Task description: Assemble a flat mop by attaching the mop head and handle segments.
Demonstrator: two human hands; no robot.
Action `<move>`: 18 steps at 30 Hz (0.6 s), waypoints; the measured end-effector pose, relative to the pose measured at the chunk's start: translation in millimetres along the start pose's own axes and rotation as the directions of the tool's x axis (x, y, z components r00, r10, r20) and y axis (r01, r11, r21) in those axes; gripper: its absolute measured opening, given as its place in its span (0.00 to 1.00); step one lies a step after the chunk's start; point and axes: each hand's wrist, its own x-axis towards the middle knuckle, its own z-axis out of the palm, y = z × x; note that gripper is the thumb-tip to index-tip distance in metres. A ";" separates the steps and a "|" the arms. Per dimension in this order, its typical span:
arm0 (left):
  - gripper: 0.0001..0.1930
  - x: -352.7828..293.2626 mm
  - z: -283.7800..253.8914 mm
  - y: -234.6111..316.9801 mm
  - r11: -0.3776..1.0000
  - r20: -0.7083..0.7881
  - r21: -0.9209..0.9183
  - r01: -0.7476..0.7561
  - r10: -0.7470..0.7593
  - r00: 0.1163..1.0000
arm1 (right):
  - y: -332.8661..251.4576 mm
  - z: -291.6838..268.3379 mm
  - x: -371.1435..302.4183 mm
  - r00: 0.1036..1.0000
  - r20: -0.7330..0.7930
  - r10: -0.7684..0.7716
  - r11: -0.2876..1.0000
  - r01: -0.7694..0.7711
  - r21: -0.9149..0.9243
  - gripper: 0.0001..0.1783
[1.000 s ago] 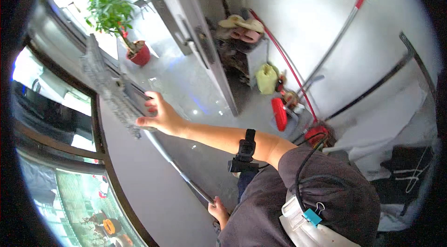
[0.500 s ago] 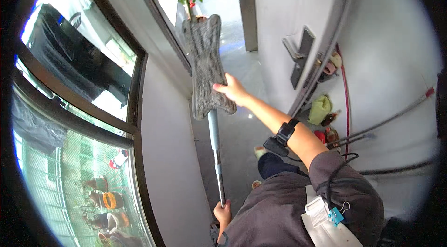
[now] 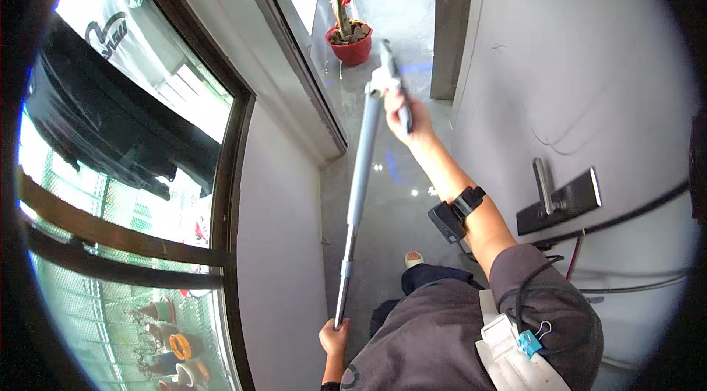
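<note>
A flat mop is held up in front of me, head end away from my body. My left hand (image 3: pixel 334 336) is closed round the thin metal end of its pole (image 3: pixel 359 163), low in the view. At the far end, my right hand (image 3: pixel 414 126) grips the mop head (image 3: pixel 389 60), which is turned almost edge-on and smeared by motion. A white joint links head and pole. The underside pad cannot be seen from here. On my right forearm is a black strapped device (image 3: pixel 456 213).
A potted plant in a red pot (image 3: pixel 349 51) stands beyond the doorway at the far end. To the left is a dark-framed window (image 3: pixel 234 170) with clothes hanging behind it. A door with a long handle (image 3: pixel 545 188) and black cables lie to the right.
The mop head has turned from showing its grey fluffy pad to nearly edge-on and moved up and right with my right hand. My left hand still holds the pole end.
</note>
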 end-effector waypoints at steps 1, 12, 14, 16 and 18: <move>0.21 4.5 1.0 2.5 1.000 0.005 0.020 -0.012 0.012 1.000 | -2.0 7.8 14.8 0.999 -0.052 -0.005 0.906 0.027 0.423 0.14; 0.15 73.8 19.1 56.3 0.996 0.219 -0.063 -0.067 0.079 0.973 | -12.5 3.6 165.7 0.680 -0.260 -0.686 0.716 0.567 -0.407 0.29; 0.14 93.0 18.6 52.4 0.992 0.245 -0.122 -0.034 0.063 0.967 | -1.1 -5.1 169.4 0.881 -0.272 -0.387 0.692 0.083 -0.717 0.44; 0.13 109.0 20.1 25.5 0.936 0.324 -0.329 0.127 -0.014 0.946 | 28.0 -2.6 159.2 0.922 -0.203 -0.329 0.519 -0.003 -0.855 0.38; 0.12 121.0 4.6 45.6 0.864 0.454 -0.405 0.300 -0.095 0.886 | 13.9 -3.7 138.9 0.866 -0.129 -0.483 0.250 -0.004 -0.968 0.24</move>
